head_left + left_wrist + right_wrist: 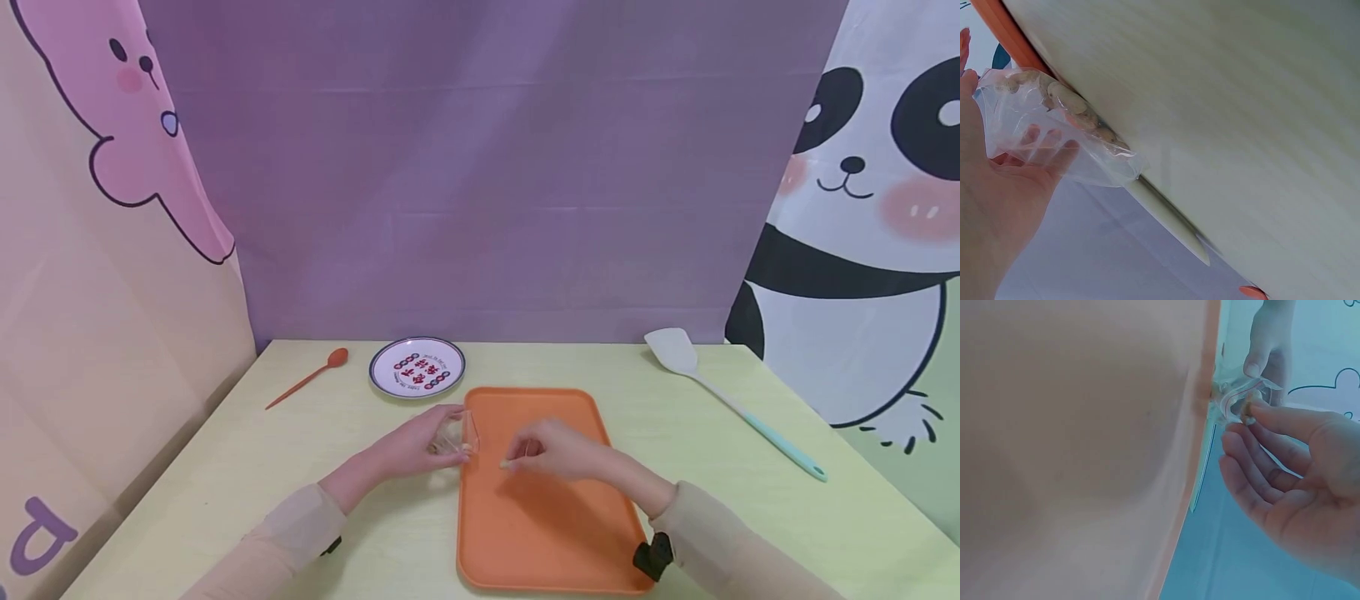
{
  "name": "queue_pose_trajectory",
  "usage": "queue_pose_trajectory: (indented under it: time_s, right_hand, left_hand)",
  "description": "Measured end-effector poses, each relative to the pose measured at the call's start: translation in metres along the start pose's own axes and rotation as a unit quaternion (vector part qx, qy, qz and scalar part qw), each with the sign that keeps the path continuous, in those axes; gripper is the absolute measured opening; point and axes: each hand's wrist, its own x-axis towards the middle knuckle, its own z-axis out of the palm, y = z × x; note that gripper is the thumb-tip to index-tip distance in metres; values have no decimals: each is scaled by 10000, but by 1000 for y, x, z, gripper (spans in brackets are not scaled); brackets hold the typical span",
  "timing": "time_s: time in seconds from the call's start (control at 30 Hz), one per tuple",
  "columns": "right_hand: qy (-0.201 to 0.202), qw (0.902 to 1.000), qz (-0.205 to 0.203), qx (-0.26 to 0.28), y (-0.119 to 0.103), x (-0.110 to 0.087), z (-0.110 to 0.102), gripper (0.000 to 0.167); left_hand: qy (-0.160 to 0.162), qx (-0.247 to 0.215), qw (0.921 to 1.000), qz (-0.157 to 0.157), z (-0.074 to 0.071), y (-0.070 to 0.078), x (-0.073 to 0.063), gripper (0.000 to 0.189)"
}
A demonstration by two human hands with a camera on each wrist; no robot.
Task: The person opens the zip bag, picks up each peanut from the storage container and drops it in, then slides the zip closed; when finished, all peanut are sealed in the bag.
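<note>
My left hand (415,442) grips a clear zip bag (453,433) just over the left edge of the orange tray (528,406). Several tan, rounded, nut-like pieces (1067,99) lie inside the bag along its table side in the left wrist view. Above the tray, my right hand (562,452) pinches one small tan piece (1248,411) between thumb and index finger. The bag's mouth with its red zip line faces the right hand in the right wrist view. My left fingers show through the plastic.
Behind the left hand stands a white plate (417,367) with a blue rim and red print. An orange spoon (315,372) lies at the back left. A white spatula (718,392) with a mint handle lies right of the tray. A purple cloth (487,183) hangs behind the table.
</note>
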Motion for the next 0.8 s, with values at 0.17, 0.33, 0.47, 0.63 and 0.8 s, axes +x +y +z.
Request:
queue_pose_trajectory:
  time_s: [0.17, 0.33, 0.47, 0.63, 0.8]
  right_hand:
    - [262, 9996, 67, -24, -4, 11, 1, 8]
    - [484, 9987, 140, 11, -10, 27, 4, 11]
    - [685, 9974, 209, -95, -12, 40, 10, 13]
    - [878, 9960, 144, -52, -11, 51, 20, 10]
    - [1022, 9946, -161, 40, -8, 56, 29, 8]
  left_hand:
    - [-39, -157, 9998, -101, -1, 1, -1, 75]
    - [-62, -134, 9998, -98, -1, -1, -1, 76]
    - [-43, -116, 9999, -88, -1, -4, 0, 74]
    - [11, -73, 9998, 180, 2, -6, -1, 70]
    - [100, -48, 9994, 330, 4, -6, 0, 69]
